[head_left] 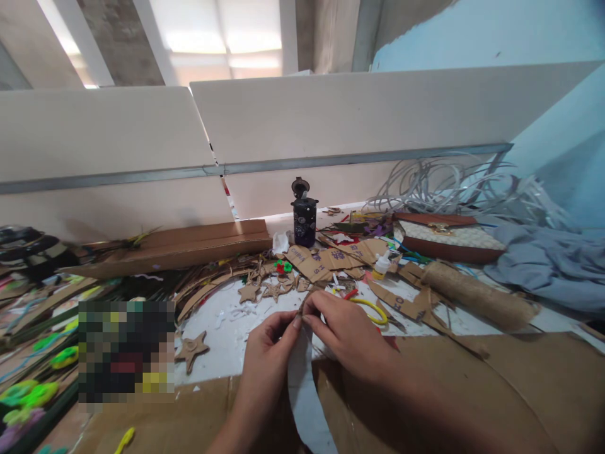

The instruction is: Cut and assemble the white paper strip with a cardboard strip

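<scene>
My left hand [271, 343] and my right hand [338, 325] meet in front of me, fingertips pinched close together. Between them is a small, thin brown piece [301, 311], mostly covered by the fingers; its kind is not clear. Just beyond my right hand lie scissors with a yellow handle [373, 307]. A small glue bottle [380, 266] stands behind them. To the left of my hands lies a cardboard star [191, 350]. More small stars [273, 291] are farther back, near red and green flower shapes [283, 267].
Cardboard sheets [472, 378] cover the near table. A black bottle [305, 222] with its lid up stands at the back. Rightward are a burlap roll [477, 296], a handbag [449, 238], coiled strips [449, 183] and grey cloth [553, 265]. A long cardboard piece [212, 243] lies left.
</scene>
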### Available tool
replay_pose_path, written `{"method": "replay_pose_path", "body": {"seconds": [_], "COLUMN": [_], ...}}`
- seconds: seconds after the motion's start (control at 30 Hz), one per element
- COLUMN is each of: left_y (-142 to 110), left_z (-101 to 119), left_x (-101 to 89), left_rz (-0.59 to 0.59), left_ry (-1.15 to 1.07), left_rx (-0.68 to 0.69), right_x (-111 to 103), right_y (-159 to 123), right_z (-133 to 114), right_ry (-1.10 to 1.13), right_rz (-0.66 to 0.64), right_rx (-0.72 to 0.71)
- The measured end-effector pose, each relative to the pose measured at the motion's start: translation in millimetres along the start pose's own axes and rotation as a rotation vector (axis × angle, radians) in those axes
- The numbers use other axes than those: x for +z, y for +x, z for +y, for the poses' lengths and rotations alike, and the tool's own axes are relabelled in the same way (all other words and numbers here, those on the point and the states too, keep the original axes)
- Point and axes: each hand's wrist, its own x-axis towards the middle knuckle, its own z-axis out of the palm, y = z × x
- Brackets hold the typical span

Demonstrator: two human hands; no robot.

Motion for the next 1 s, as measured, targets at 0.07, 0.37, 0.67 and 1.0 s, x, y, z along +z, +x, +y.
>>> {"method": "replay_pose_path", "body": {"seconds": [0.07, 0.37, 0.67, 1.0], "left_y": [0.1, 2.4, 5.2, 3.3], "left_z": [-0.8, -5.9, 4.1, 14.0], "left_x": [0.2, -3.0, -14.1, -17.2], "left_rz": [0.008, 0.041, 0.151, 0.173], "left_ry": [-0.011, 0.007, -0.077, -0.057], "left_rx": [-0.011, 0.012, 0.057, 0.083], "right_x": [0.4, -0.2, 0.6, 18.4], "right_y": [0.1, -0.7, 6.5, 13.4], "right_z": [-1.0, 0.4, 11.2, 23.0], "right_ry": [-0.019, 0.105, 0.427, 0.480], "right_rz": [-0.004, 0.040, 0.135, 0.071], "right_rx": [0.001, -0.010, 0.132, 0.045]}}
